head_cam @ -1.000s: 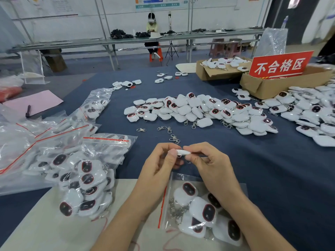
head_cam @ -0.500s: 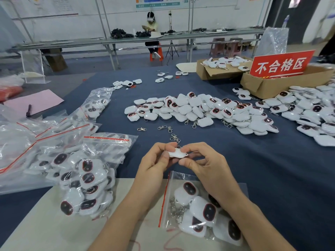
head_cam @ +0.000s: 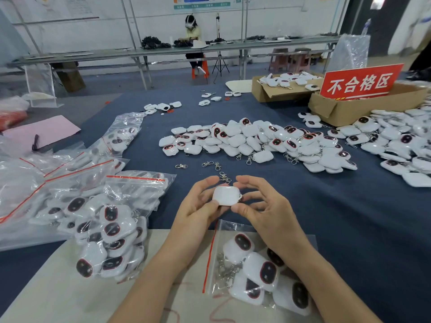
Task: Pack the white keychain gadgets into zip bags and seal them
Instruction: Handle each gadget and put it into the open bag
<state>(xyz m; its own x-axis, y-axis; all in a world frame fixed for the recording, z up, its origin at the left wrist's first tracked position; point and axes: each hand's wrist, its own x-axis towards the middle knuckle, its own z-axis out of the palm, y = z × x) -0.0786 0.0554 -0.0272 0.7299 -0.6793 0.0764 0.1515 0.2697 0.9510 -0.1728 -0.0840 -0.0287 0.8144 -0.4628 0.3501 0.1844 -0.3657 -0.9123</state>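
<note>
Both hands hold one rounded white plastic keychain gadget [head_cam: 225, 195] (plain back facing up) above the blue-covered table's [head_cam: 349, 229] near edge: left hand [head_cam: 198, 206] and right hand [head_cam: 263, 206] pinch its sides with curled fingertips, over a clear red-striped zip bag [head_cam: 256, 269].

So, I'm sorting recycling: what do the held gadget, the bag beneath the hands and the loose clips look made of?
Gadget: probably moulded plastic, glossy white, rounded corners, soft sheen.
Bag: thin clear plastic film, crinkled and glaring, red zip strip.
Clips: seemingly metal, silvery with bright glints.
</note>
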